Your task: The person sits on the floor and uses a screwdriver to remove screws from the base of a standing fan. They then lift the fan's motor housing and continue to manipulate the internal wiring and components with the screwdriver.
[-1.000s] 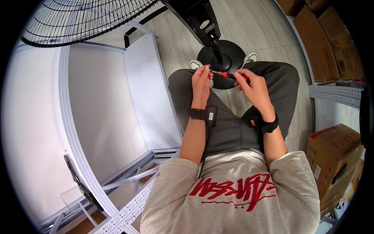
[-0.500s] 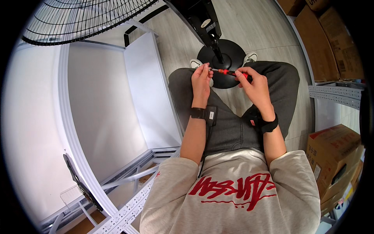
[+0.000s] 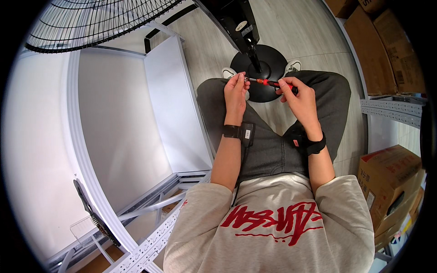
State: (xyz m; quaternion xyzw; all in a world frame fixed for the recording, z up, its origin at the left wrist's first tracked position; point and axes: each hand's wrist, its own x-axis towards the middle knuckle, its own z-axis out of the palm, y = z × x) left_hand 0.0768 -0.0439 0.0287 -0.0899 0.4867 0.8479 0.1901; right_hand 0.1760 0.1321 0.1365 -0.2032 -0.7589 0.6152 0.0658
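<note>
My left hand (image 3: pixel 235 98) has its fingertips pinched on a small metal piece (image 3: pixel 246 79), whose exact shape is too small to make out. A red and black screwdriver (image 3: pixel 265 82) meets that piece with its shaft. The handle is gripped by my right hand (image 3: pixel 299 101), thumb along it. Both hands are above my grey-trousered knees, in front of a round black stand base (image 3: pixel 260 93) between my shoes, with a black column (image 3: pixel 223 22) rising from it.
A black wire fan grille (image 3: pixel 100 32) spans the upper left. White shelving with metal rails (image 3: pixel 74 118) stands at my left. Cardboard boxes (image 3: pixel 389 186) and a perforated metal beam (image 3: pixel 389 109) line the right side. A black brush-like object (image 3: pixel 91 211) rests against the left shelving.
Over the last second both hands have risen slightly with the screwdriver and metal piece, and my right hand has shifted a little to the right.
</note>
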